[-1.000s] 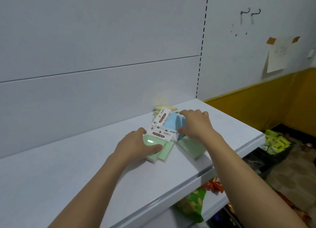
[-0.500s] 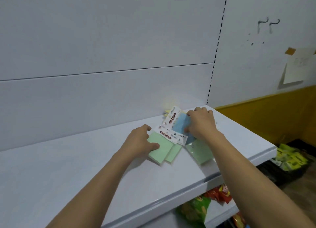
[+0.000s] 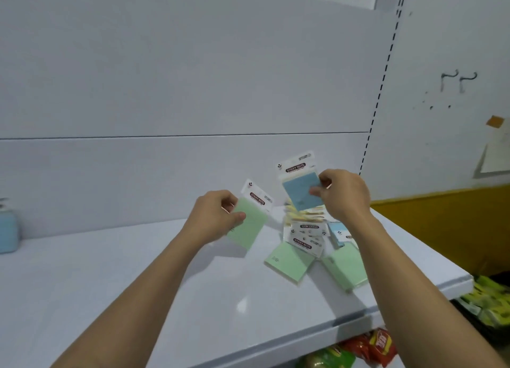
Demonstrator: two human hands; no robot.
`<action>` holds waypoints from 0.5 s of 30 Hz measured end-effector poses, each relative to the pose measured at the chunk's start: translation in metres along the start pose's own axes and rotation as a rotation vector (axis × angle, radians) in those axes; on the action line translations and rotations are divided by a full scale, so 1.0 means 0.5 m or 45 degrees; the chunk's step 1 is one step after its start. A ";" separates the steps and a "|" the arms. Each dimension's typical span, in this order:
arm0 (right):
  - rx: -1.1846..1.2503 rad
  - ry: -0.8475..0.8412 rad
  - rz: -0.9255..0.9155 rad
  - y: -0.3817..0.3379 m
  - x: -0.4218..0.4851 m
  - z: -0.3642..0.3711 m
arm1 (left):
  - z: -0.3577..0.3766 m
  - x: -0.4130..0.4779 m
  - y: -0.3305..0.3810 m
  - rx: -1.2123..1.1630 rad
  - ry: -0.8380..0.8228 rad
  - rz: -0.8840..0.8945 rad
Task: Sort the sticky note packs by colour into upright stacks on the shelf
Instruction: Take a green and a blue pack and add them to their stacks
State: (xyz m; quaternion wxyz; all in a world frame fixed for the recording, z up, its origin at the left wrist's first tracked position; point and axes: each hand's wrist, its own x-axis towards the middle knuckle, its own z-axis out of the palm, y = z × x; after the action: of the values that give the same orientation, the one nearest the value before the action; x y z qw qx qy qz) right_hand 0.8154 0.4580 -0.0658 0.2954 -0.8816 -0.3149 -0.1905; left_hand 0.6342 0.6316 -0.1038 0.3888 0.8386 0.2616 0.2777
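My left hand [image 3: 214, 215] grips a green sticky note pack [image 3: 252, 224] by its left edge, raised above the white shelf [image 3: 138, 285]. My right hand [image 3: 342, 195] pinches a blue pack [image 3: 299, 189] by its right edge, held up higher near the back wall. Below them a loose pile lies on the shelf: two green packs [image 3: 289, 261] [image 3: 346, 267], a light blue pack [image 3: 338, 233] and yellow packs [image 3: 303, 215] partly hidden under white header cards.
A blue object [image 3: 8, 229] stands at the shelf's far left against the back panel. Snack bags [image 3: 369, 345] sit on the shelf below. Green and yellow packets [image 3: 491, 298] lie lower right. The shelf's front edge runs close to my forearms.
Both hands have risen off the pile, the left lifting a green pack and the right lifting a blue pack. The view has shifted left and closer.
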 end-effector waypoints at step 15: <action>0.764 -0.387 -0.132 -0.268 -0.038 0.142 | -0.287 -0.116 -0.132 -0.128 0.595 -0.221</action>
State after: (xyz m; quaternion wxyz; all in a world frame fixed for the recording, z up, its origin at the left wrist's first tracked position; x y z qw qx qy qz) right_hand 0.7225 0.5791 -0.0753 0.4814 -0.7565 -0.4418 0.0294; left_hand 0.4825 0.7034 -0.0938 0.3814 0.7056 0.4011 0.4425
